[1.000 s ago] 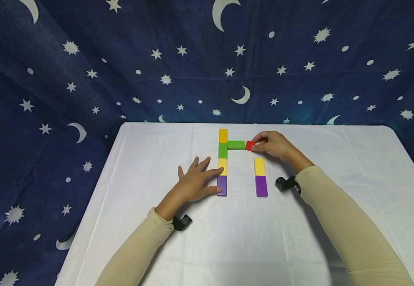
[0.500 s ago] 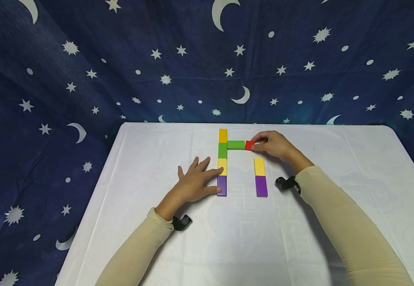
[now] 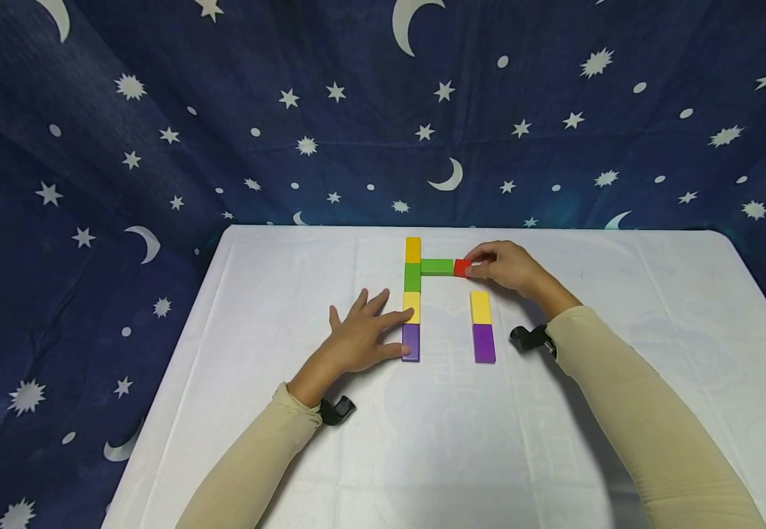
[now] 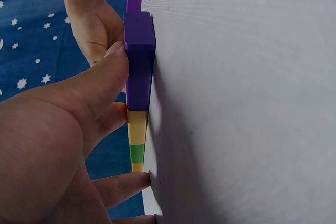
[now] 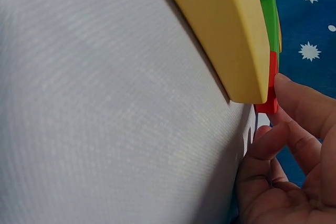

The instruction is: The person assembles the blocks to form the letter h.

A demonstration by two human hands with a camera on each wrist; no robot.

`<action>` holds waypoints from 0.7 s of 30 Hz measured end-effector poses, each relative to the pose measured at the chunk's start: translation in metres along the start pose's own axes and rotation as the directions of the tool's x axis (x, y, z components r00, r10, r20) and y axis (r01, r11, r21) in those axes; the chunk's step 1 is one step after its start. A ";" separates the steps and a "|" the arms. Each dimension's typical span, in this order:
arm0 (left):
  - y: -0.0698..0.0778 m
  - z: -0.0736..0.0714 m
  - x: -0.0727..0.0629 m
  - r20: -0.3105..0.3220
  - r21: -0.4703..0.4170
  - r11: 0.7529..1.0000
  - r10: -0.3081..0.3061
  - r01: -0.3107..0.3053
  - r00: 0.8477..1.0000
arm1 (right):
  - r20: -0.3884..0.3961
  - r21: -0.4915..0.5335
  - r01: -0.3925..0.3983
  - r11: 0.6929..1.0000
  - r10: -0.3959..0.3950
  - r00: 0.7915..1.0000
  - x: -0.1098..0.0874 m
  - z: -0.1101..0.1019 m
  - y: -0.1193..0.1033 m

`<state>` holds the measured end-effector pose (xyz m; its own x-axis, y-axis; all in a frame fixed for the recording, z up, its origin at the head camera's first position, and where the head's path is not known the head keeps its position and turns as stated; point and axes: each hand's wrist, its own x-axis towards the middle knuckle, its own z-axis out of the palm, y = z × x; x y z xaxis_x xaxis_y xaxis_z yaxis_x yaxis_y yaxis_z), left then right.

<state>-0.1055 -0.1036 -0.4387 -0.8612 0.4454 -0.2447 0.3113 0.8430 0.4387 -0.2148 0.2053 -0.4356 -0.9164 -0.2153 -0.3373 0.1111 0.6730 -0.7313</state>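
In the head view, my right hand [image 3: 505, 266] pinches a red block [image 3: 461, 268] between thumb and fingers at the right end of a lying green block [image 3: 437, 267]. That green block meets the side of a straight column made of an orange-yellow block [image 3: 412, 250], another green block [image 3: 412, 278], a yellow block [image 3: 411, 301] and a purple block [image 3: 411, 339]. My left hand [image 3: 359, 342] spreads its fingers at the column's left side, the thumb on the purple block and the index finger on the yellow one. The left wrist view shows the thumb [image 4: 113, 72] against the purple block's side.
Right of the column, a second yellow block [image 3: 480, 308] and purple block [image 3: 484, 344] lie end to end, nearer me than the red block. All rest on a white-covered table [image 3: 423, 441]. A dark blue star-and-moon cloth [image 3: 356, 162] hangs behind the far edge.
The red block has turned slightly from a small tilt and now lies straight in line against the green block's end. My left hand has stayed in place.
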 end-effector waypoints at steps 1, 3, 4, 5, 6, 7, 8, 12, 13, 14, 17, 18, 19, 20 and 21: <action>0.000 0.000 0.000 0.001 0.001 1.000 0.000 0.000 1.000 | 0.001 0.000 -0.002 1.000 0.002 1.000 0.000 0.000 0.000; 0.000 0.000 0.000 0.002 0.001 1.000 -0.001 0.001 1.000 | 0.003 0.000 -0.003 1.000 0.003 1.000 0.000 0.000 -0.001; 0.000 0.000 0.000 0.003 0.003 1.000 -0.002 0.002 1.000 | 0.003 -0.001 -0.003 1.000 0.003 1.000 0.000 0.000 -0.001; 0.000 -0.001 0.000 0.005 0.004 1.000 -0.004 0.004 1.000 | 0.004 -0.002 -0.002 1.000 0.002 1.000 0.000 0.000 -0.001; 0.001 -0.001 0.000 0.007 0.005 1.000 -0.005 0.005 1.000 | 0.004 -0.003 0.000 1.000 0.000 1.000 0.000 0.000 -0.001; 0.001 -0.001 0.000 0.008 0.004 1.000 -0.006 0.006 1.000 | 0.003 -0.003 0.002 1.000 -0.002 1.000 0.000 0.000 -0.001; 0.001 -0.001 0.000 0.008 0.004 1.000 -0.006 0.006 1.000 | 0.003 -0.003 0.004 1.000 -0.004 1.000 0.000 0.000 -0.001; 0.001 -0.001 0.000 0.009 -0.004 1.000 -0.008 0.008 1.000 | 0.001 -0.003 0.010 1.000 -0.010 1.000 0.001 0.000 0.001; 0.001 -0.001 0.000 0.009 -0.005 1.000 -0.007 0.007 1.000 | 0.001 -0.002 0.009 1.000 -0.009 1.000 0.001 0.000 0.001; 0.001 -0.001 0.001 0.010 -0.006 1.000 -0.008 0.008 1.000 | 0.001 -0.002 0.009 1.000 -0.009 1.000 0.001 0.000 0.001; 0.001 -0.001 0.001 0.008 -0.002 1.000 -0.010 0.010 1.000 | 0.002 -0.002 0.006 1.000 -0.006 1.000 0.001 0.001 0.001; 0.001 -0.001 0.001 0.008 -0.002 1.000 -0.010 0.010 1.000 | 0.003 -0.002 0.005 1.000 -0.005 1.000 0.001 0.001 0.001; 0.001 -0.001 0.001 0.007 -0.002 1.000 -0.011 0.011 1.000 | 0.003 -0.002 0.004 1.000 -0.004 1.000 0.001 0.001 0.001; 0.001 -0.001 0.001 0.006 -0.002 1.000 -0.011 0.011 1.000 | 0.003 -0.002 0.003 1.000 -0.003 1.000 0.001 0.001 0.001; 0.001 -0.001 0.001 0.005 -0.003 1.000 -0.011 0.011 1.000 | 0.002 -0.002 0.002 1.000 -0.002 1.000 0.001 0.001 0.001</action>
<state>-0.1060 -0.1027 -0.4376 -0.8627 0.4376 -0.2534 0.3008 0.8469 0.4385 -0.2156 0.2053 -0.4370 -0.9157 -0.2181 -0.3376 0.1088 0.6741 -0.7306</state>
